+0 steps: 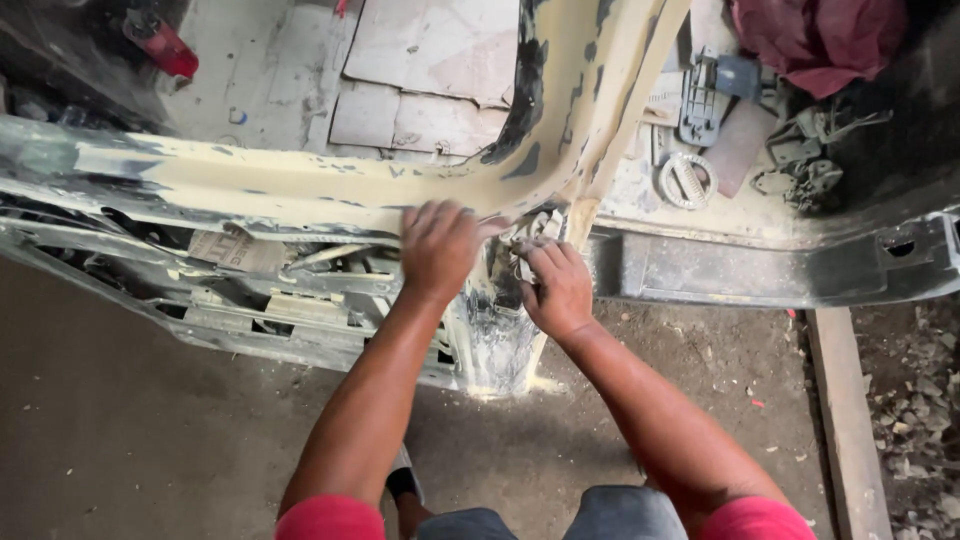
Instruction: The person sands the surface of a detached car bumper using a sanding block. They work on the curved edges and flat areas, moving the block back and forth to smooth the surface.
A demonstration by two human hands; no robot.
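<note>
A car body panel (260,185) coated in pale yellow filler runs across the view, with a door pillar (600,90) rising from its middle. My left hand (437,248) lies flat on the panel just below the pillar's base, fingers spread. My right hand (556,290) is curled around a crumpled piece of sandpaper (535,228), pressed against the pillar's lower edge. Pale dust coats the dark sill section (495,340) beneath both hands.
Inside the car lie a round grille part (687,180), grey plastic trim pieces (712,92), a dark red cloth (820,35) and flat cardboard sheets (430,70). A red light (160,42) sits at top left. A wooden plank (850,420) lies on the dirt floor at right.
</note>
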